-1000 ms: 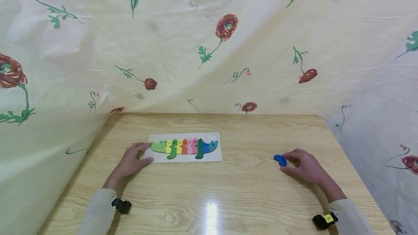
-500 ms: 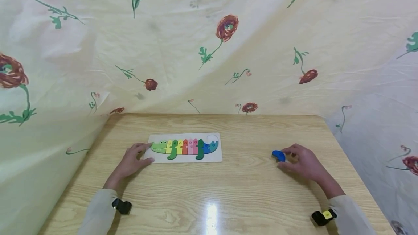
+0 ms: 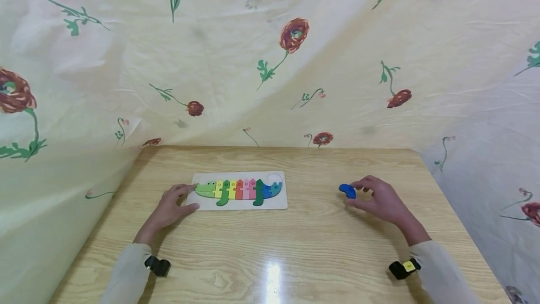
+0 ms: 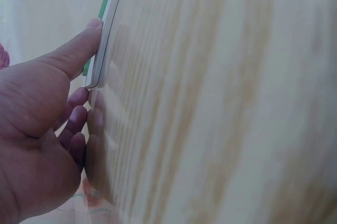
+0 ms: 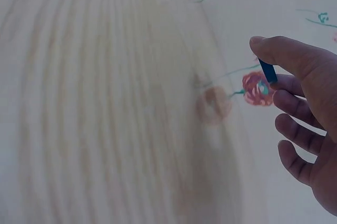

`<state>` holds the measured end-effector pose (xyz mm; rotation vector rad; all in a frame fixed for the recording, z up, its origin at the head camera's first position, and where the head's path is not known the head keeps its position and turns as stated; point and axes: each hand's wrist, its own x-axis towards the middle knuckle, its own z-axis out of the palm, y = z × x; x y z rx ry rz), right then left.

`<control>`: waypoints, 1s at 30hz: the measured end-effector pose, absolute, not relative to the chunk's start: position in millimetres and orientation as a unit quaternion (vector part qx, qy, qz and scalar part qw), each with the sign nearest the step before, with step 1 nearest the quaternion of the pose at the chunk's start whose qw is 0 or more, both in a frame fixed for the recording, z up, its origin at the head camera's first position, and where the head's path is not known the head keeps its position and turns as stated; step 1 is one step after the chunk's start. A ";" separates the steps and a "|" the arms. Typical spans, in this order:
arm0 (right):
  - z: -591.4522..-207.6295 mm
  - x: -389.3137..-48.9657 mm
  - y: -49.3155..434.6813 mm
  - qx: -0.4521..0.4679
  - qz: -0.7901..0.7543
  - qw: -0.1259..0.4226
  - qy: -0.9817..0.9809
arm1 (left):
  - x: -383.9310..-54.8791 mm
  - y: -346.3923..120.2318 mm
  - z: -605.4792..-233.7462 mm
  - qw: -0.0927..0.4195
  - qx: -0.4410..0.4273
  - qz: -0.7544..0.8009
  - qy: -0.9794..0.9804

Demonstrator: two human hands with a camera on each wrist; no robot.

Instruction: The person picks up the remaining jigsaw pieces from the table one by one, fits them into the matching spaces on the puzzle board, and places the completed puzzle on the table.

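A puzzle board (image 3: 236,205) lies flat on the table, bearing a crocodile of many-coloured pieces (image 3: 239,189). At the tail end, a curved recess (image 3: 274,178) shows white. My left hand (image 3: 170,206) rests on the board's left end, its thumb and index finger apart. In the left wrist view, the thumb of that hand (image 4: 39,113) touches the board's edge (image 4: 105,40). My right hand (image 3: 381,201) pinches a curved blue puzzle piece (image 3: 348,190) to the right of the board. Seen edge-on in the right wrist view, the blue piece (image 5: 267,71) sits between thumb and index finger.
The wooden table (image 3: 295,238) stretches between the two hands. A flowered cloth (image 3: 236,69) hangs behind it and along both sides. Each wrist carries a small black camera, such as the left one (image 3: 158,266).
My right hand has risen off its earlier spot and moved left and toward the back, carrying the blue piece nearer the board. The left hand and the board stay where they were.
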<state>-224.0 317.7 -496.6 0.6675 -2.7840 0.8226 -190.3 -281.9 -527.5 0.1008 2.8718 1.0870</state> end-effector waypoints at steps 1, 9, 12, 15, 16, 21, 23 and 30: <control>-496.0 -225.3 315.7 0.226 0.276 0.084 -0.930 | -190.3 -281.9 -527.5 0.035 0.033 0.353 0.934; -488.1 -235.0 297.6 0.242 0.295 0.083 -0.921 | -190.1 -281.6 -526.9 0.039 0.030 0.355 0.934; -486.1 -241.4 290.6 0.246 0.293 0.080 -0.920 | -190.7 -282.0 -527.3 0.037 0.031 0.355 0.933; -483.3 -246.9 283.3 0.252 0.298 0.081 -0.917 | -191.6 -282.0 -527.5 0.035 0.033 0.356 0.933; -482.3 -248.8 280.5 0.255 0.301 0.081 -0.915 | -191.8 -282.2 -527.7 0.034 0.034 0.356 0.933; -478.7 -257.0 265.6 0.267 0.313 0.083 -0.908 | -192.4 -282.7 -528.1 0.030 0.038 0.356 0.933; -476.9 -259.9 259.4 0.273 0.317 0.080 -0.905 | -192.4 -282.7 -528.4 0.028 0.039 0.356 0.933; -478.5 -272.7 239.5 0.285 0.331 0.070 -0.897 | -191.5 -283.3 -527.6 0.024 0.042 0.352 0.935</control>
